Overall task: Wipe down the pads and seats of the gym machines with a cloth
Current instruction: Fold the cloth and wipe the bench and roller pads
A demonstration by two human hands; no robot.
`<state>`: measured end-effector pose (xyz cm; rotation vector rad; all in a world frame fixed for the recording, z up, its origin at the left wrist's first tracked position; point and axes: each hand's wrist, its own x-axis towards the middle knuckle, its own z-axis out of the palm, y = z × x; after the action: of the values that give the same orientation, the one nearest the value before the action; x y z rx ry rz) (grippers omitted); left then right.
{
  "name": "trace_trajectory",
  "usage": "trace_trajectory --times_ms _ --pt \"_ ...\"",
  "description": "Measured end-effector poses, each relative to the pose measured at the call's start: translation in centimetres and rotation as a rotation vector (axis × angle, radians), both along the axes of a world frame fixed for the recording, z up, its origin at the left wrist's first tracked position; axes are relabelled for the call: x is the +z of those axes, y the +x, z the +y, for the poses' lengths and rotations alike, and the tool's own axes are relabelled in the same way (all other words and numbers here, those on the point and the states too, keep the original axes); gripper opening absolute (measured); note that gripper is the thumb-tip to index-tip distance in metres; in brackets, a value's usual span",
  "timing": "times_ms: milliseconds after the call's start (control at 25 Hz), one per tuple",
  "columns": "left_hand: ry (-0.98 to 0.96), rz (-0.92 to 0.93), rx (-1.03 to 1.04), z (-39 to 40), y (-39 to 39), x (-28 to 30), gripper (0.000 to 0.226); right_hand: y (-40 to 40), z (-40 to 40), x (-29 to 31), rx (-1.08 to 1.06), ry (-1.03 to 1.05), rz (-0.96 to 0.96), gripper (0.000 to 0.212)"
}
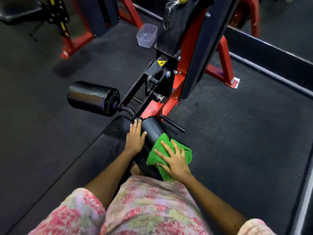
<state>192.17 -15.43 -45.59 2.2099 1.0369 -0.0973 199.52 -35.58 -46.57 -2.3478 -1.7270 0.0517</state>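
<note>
At about ten o'clock from the middle of the view, a black roller pad sticks out to the left of the machine's black arm, glossy and free of any hand. Below it, toward seven o'clock, the black seat pad runs down and to the left over the dark rubber floor. The left hand lies flat with its fingers straight and spread, resting on the seat pad's far end, fingertips pointing to twelve o'clock and its thumb side against the second roller pad. That second roller lies at the centre, slanting toward five o'clock. On its near end sits the green cloth, draped over the curve. The right hand presses down on the cloth with fingers splayed and only slightly bent over the roller, pointing to eleven o'clock. At twelve o'clock, a clear plastic container stands on the floor just beside the red and black frame of the machine. At six o'clock is the person's pink floral garment.
</note>
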Motion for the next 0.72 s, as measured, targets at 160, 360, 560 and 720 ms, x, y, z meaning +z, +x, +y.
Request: trace_trajectory --times_ms 160,360,560,720 --pt "0.182 0.163 -0.101 -1.4 -0.6 0.2 0.062 0.6 5.1 2.3 -0.380 -0.081 0.288 0.042" --pt "0.057 0.136 -0.118 -0.3 -1.2 0.4 0.060 0.9 1.1 1.2 0.021 -0.031 0.063 0.046" --pt "-0.026 -0.063 -0.089 0.7 -0.6 1.3 0.051 3.0 4.2 2.0 -0.317 -0.136 0.389 0.047" --pt "-0.080 -0.112 -0.029 1.2 -0.4 2.0 0.044 0.8 4.8 2.9 -0.021 -0.103 0.172 0.045"
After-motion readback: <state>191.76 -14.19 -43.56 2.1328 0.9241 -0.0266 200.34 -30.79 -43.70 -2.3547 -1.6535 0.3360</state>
